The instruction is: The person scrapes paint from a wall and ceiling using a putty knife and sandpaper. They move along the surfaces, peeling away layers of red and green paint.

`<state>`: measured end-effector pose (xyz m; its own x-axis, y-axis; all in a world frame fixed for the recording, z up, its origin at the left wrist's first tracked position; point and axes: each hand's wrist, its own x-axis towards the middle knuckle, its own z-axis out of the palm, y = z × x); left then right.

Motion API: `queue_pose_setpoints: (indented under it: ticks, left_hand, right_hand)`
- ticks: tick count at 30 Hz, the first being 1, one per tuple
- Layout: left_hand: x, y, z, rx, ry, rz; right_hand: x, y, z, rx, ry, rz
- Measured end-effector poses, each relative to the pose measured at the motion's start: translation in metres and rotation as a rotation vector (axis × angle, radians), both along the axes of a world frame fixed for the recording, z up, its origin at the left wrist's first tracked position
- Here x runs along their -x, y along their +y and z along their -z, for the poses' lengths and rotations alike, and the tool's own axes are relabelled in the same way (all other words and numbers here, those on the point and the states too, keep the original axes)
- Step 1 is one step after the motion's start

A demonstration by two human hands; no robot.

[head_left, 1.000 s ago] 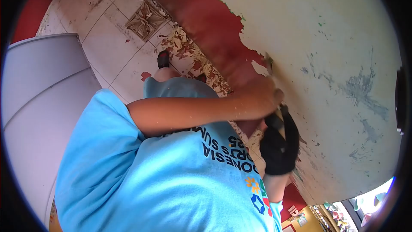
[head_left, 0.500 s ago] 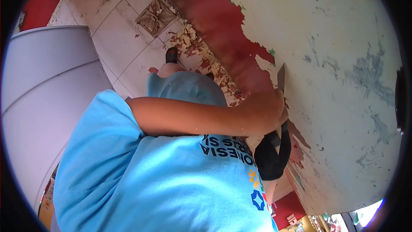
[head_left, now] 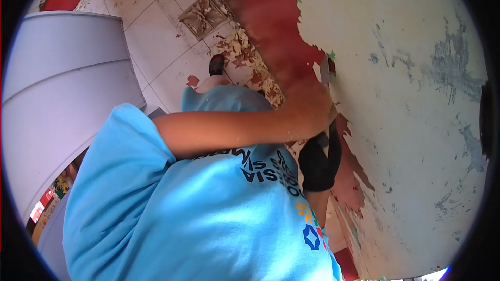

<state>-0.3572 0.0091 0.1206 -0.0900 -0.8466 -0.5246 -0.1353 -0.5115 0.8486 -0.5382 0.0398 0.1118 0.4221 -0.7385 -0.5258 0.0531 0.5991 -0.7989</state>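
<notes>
My left hand [head_left: 311, 108], bare and reaching across my body, is closed around the middle of a scraper [head_left: 325, 73], its fingers partly hidden. Below it my right hand [head_left: 319, 169], in a black glove, grips the scraper's lower end. The blade points away from me and lies against the wall [head_left: 396, 140], at the ragged edge of the red paint [head_left: 271, 26]. A small dark red flake [head_left: 332, 66] stands beside the blade tip. Torn red paint [head_left: 348, 177] also hangs along the wall near my gloved hand.
Paint chips [head_left: 245, 54] litter the tiled floor [head_left: 156, 41] along the wall's foot. A patterned tile [head_left: 204, 15] lies among them. My dark shoe [head_left: 216, 64] stands close by. A large pale grey panelled object [head_left: 67, 73] is at my left.
Both hands and the scraper have shifted slightly left and away from me in view. The blade has gone from over the pale wall to the red paint's edge. The camera view has tilted slightly.
</notes>
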Motion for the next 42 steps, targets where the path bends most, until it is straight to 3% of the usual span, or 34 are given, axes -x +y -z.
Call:
queue_pose_setpoints:
  ticks: [1, 2, 3, 4, 6, 7, 9, 10, 11, 13, 14, 15, 17, 18, 21, 23, 25, 26, 27, 30, 32, 33, 35, 36, 39, 40, 42]
  left_hand:
    - [0.005, 0.002, -0.001, 0.007, -0.017, -0.012]
    - [0.019, 0.009, -0.003, 0.12, -0.102, -0.038]
    - [0.027, 0.012, -0.005, 0.233, -0.187, -0.064]
    - [0.03, 0.01, -0.006, 0.223, -0.199, 0.088]
    - [0.032, 0.008, 0.009, 0.262, -0.271, -0.018]
    - [0.033, 0.007, 0.015, 0.299, -0.337, -0.114]
    - [0.018, 0.006, 0.012, 0.204, -0.277, -0.057]
    - [0.009, 0.003, 0.009, 0.123, -0.23, -0.024]
    - [0.013, 0.005, 0.006, 0.12, -0.24, -0.032]
    - [0.031, 0.01, 0.0, 0.216, -0.228, 0.013]
    - [0.029, 0.009, 0.002, 0.262, -0.241, 0.072]
    - [0.027, 0.006, 0.009, 0.264, -0.239, 0.081]
    - [0.017, 0.001, 0.025, 0.248, -0.356, -0.114]
    - [0.012, 0.001, 0.027, 0.244, -0.353, -0.106]
    - [-0.002, 0.001, 0.02, 0.107, -0.332, -0.108]
    - [0.004, 0.008, 0.005, 0.295, -0.193, -0.071]
    - [0.0, 0.005, 0.008, 0.282, -0.188, -0.073]
    - [-0.004, 0.002, 0.009, 0.281, -0.217, -0.067]
    - [-0.007, 0.003, 0.009, 0.275, -0.246, -0.062]
    - [-0.008, 0.009, 0.01, 0.298, -0.26, -0.064]
    - [-0.012, 0.007, 0.008, 0.297, -0.192, -0.076]
    - [-0.013, 0.006, 0.007, 0.276, -0.12, -0.091]
    - [-0.027, -0.003, 0.004, 0.182, -0.001, -0.075]
    - [-0.032, -0.003, 0.003, 0.073, 0.117, -0.065]
    - [-0.039, 0.005, 0.007, 0.206, 0.011, -0.092]
    - [-0.043, 0.009, 0.006, 0.23, 0.121, -0.073]
    - [-0.045, 0.01, 0.014, 0.195, 0.108, -0.139]
  right_hand:
    - [-0.005, -0.003, 0.002, -0.064, -0.178, 0.001]
    - [-0.006, 0.003, -0.01, 0.15, 0.271, -0.075]
    - [-0.002, 0.001, -0.007, 0.153, 0.263, -0.087]
    - [0.006, -0.001, -0.001, 0.296, 0.354, -0.214]
    - [0.018, -0.002, 0.01, 0.576, 0.535, -0.446]
    - [0.011, -0.004, 0.01, 0.57, 0.534, -0.439]
    - [-0.01, -0.007, 0.008, 0.202, 0.405, -0.314]
    - [-0.009, 0.006, 0.015, 0.822, 0.606, -0.293]
    - [-0.014, 0.007, 0.006, 0.824, 0.592, -0.297]
    - [-0.036, -0.002, -0.039, 0.577, 0.573, -0.215]
    - [-0.023, -0.009, -0.027, 0.365, 0.459, -0.193]
    - [-0.015, -0.01, -0.007, 0.364, 0.461, -0.184]
    - [-0.009, -0.009, 0.028, 0.361, 0.384, -0.169]
    - [-0.025, -0.01, 0.028, 0.723, 0.505, -0.276]
    - [-0.036, -0.016, 0.004, 0.624, 0.388, -0.309]
    - [-0.031, -0.013, -0.006, 0.517, 0.355, -0.249]
    - [-0.027, -0.013, -0.011, 0.448, 0.317, -0.329]
    - [-0.029, -0.017, -0.024, 0.432, 0.552, -0.539]
    - [-0.033, -0.014, -0.024, 0.426, 0.561, -0.534]
    - [-0.04, -0.005, -0.03, 0.671, 0.42, -0.427]
    - [-0.035, -0.009, -0.048, 0.315, 0.398, -0.345]
    - [-0.042, -0.007, -0.057, 0.322, 0.402, -0.333]
    - [-0.061, -0.007, -0.069, -0.174, -0.232, 0.091]
    - [-0.066, -0.013, -0.069, -0.363, -0.422, 0.092]
    - [-0.077, -0.014, -0.066, -0.529, -0.521, 0.101]
    - [-0.075, -0.015, -0.064, -0.613, -0.527, 0.091]
    - [-0.078, -0.024, -0.054, -0.649, -0.573, 0.059]
